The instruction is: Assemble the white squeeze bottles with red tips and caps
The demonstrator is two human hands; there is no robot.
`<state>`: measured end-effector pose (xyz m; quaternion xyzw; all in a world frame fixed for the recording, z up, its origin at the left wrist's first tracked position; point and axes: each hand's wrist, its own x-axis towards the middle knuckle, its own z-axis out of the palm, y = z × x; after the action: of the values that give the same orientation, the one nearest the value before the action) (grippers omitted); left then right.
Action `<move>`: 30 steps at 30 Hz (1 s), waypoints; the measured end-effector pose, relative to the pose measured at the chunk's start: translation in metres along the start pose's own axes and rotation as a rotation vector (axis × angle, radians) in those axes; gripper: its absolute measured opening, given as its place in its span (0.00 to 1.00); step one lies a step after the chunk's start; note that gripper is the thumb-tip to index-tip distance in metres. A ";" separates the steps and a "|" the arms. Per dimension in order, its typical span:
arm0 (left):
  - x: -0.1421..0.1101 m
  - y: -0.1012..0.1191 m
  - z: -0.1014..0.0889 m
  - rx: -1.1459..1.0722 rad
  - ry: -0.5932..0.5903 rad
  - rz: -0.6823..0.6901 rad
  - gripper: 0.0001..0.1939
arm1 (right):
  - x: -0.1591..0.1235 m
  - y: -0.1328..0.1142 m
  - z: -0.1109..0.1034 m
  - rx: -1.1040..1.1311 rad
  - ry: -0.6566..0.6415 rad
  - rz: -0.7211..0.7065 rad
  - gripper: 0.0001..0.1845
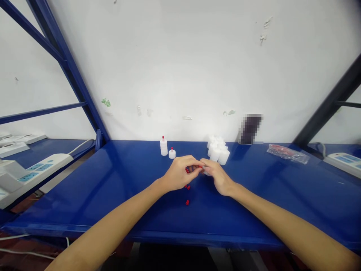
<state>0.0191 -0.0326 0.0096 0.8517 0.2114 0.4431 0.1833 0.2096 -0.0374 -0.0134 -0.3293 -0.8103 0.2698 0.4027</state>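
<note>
Loose red caps (187,202) lie near on the blue tabletop (158,222). Beyond, the left hand (179,174) narrowly pinches a small red cap (200,166); the right hand (221,178) curls around a mostly hidden whitish bottle (207,173). Farther left stand red-capped bottles (164,147); farther right, clustered white bottles (218,150), contents unclear, and a clear bag (287,153) holding red pieces (282,150).
</note>
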 end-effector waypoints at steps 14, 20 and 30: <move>-0.006 -0.010 0.009 0.013 -0.081 -0.066 0.10 | 0.000 -0.007 0.002 -0.153 -0.026 0.061 0.17; -0.005 -0.006 0.008 -0.002 -0.190 -0.115 0.10 | -0.003 -0.009 0.001 -0.095 -0.007 0.069 0.15; -0.007 -0.009 0.002 0.073 -0.100 -0.117 0.11 | 0.001 -0.009 0.002 -0.006 -0.014 0.062 0.14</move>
<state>0.0155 -0.0286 -0.0012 0.8651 0.2672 0.3806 0.1881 0.2048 -0.0426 -0.0079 -0.3538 -0.8033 0.2819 0.3873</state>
